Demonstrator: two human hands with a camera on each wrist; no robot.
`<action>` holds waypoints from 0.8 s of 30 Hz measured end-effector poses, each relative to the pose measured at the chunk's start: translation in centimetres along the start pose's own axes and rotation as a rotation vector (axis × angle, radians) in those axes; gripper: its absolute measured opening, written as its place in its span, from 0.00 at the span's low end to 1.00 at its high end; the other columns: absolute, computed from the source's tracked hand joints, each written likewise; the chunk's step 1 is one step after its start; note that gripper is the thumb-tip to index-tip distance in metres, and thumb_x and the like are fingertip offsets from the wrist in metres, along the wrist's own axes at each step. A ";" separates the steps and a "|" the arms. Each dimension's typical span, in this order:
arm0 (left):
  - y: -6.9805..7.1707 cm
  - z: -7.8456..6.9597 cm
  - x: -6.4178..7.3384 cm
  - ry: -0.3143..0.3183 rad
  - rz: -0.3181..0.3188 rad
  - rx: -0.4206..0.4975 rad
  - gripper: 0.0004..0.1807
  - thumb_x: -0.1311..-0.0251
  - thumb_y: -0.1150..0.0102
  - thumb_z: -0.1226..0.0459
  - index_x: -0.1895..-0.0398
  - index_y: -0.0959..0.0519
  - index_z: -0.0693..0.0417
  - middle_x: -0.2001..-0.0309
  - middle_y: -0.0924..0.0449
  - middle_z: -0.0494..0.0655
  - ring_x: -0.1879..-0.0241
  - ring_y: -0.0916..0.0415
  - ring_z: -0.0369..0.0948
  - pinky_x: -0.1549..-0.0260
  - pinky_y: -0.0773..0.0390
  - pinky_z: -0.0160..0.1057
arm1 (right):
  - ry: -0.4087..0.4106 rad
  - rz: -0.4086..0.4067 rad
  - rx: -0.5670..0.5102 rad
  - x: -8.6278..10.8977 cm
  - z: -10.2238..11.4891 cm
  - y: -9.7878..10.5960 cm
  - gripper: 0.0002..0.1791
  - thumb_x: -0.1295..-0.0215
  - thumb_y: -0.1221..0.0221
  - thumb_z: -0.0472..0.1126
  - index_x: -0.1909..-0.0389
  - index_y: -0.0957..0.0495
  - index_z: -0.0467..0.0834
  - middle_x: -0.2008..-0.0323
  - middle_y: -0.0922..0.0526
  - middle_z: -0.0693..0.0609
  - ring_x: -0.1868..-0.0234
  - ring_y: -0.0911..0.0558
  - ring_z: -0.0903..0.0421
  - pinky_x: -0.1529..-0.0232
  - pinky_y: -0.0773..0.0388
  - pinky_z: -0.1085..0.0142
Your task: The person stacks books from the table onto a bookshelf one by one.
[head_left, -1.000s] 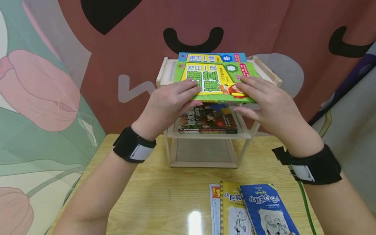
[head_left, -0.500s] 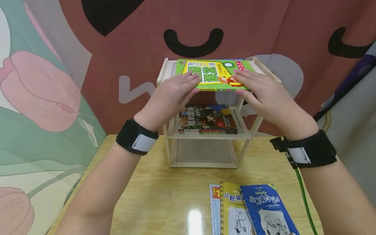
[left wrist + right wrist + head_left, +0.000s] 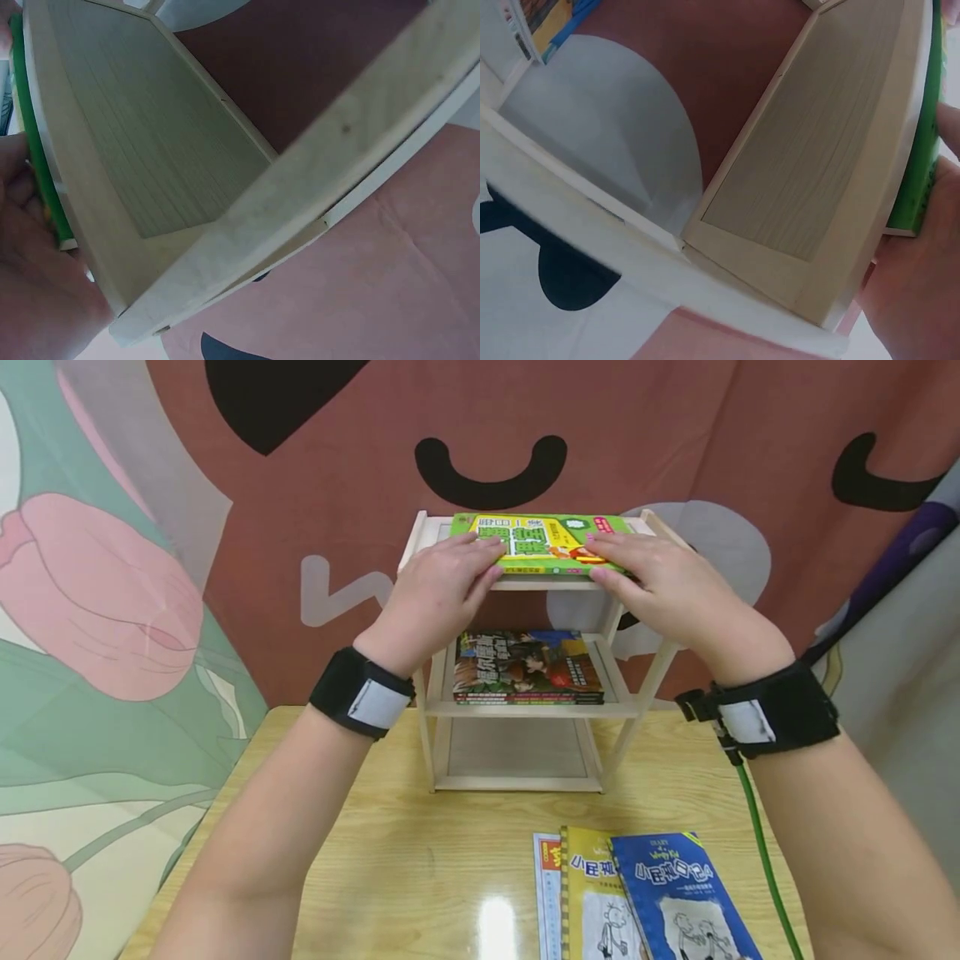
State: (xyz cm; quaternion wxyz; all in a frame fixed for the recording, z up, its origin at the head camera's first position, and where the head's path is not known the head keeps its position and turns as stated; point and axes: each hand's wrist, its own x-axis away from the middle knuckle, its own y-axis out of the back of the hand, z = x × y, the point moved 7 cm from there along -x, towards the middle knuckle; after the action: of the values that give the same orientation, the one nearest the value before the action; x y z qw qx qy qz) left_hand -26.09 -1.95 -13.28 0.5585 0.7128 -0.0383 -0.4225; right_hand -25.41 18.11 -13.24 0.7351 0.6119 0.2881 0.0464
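Observation:
A green book (image 3: 551, 552) with a yellow title panel lies on the top board of a pale wooden rack (image 3: 555, 583) in the head view. My left hand (image 3: 442, 585) holds its left front corner, fingers on the cover and thumb along the front edge. At the opposite corner my right hand (image 3: 660, 581) has the same hold. Each wrist view sees the rack's top board from below, with the green book's edge (image 3: 45, 165) beside the left hand and its corner (image 3: 915, 187) beside the right. The blue book beneath is hidden in the head view.
On the middle shelf sits a stack of dark-covered comic books (image 3: 525, 668). Blue (image 3: 682, 893) and yellow (image 3: 592, 893) books overlap a pale booklet (image 3: 547, 893) on the wooden table (image 3: 360, 868). A green cable (image 3: 765, 852) hangs from the right wristband. A patterned curtain (image 3: 337, 468) stands behind.
Both hands have moved the green book back and down onto the rack's top. The blue book, visible behind it a second ago, is now covered. The table books stay put.

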 end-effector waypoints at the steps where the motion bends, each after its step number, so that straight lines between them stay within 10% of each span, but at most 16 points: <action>1: -0.1 0.1 -0.1 0.015 0.009 0.001 0.22 0.30 0.54 0.54 0.37 0.28 0.49 0.37 0.28 0.43 0.33 0.36 0.42 0.34 0.37 0.41 | -0.005 0.006 0.001 -0.1 0.0 0.0 0.30 0.28 0.58 0.58 0.29 0.40 0.52 0.30 0.37 0.48 0.28 0.42 0.47 0.29 0.51 0.47; 24: -0.8 0.5 -0.9 0.211 0.121 -0.047 0.24 0.29 0.61 0.52 0.34 0.32 0.45 0.32 0.34 0.43 0.30 0.42 0.45 0.32 0.41 0.45 | -0.089 0.046 0.022 -1.6 -0.3 -1.2 0.31 0.28 0.61 0.58 0.28 0.43 0.50 0.28 0.41 0.47 0.28 0.48 0.41 0.28 0.60 0.44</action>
State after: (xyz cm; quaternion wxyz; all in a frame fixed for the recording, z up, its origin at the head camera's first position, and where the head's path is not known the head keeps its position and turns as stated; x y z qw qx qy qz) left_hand -27.38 -1.57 -13.45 0.6004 0.7364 -0.0125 -0.3115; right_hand -27.19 17.40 -13.75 0.7392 0.6278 0.2417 0.0328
